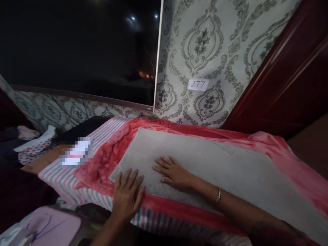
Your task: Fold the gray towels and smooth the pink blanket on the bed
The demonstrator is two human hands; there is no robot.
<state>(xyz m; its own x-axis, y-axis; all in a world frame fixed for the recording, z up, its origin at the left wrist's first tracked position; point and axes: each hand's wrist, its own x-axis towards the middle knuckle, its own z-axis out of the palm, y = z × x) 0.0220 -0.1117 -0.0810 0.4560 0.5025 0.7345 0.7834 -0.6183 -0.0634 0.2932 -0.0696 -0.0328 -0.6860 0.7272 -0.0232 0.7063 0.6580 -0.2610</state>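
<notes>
A long grey cloth (205, 153) is spread over a red plush blanket (107, 160), which lies on a pink, grey and white striped sheet (69, 186). My left hand (127, 191) rests at the grey cloth's near left corner, palm down with its fingers spread. Further in, my right hand (174, 172) lies flat on the cloth's left part, fingers stretched and apart; a thin bracelet circles that wrist. Neither hand grips anything. The cloth's right end runs out of view behind my right arm.
A large dark television (82, 51) hangs on the patterned wall, beside a paper label (198, 84) reading 277. To the right is a dark red wooden panel (276, 68). A pink-topped stool or lid (56, 225) stands at the lower left. Clothes (36, 145) are heaped at the far left.
</notes>
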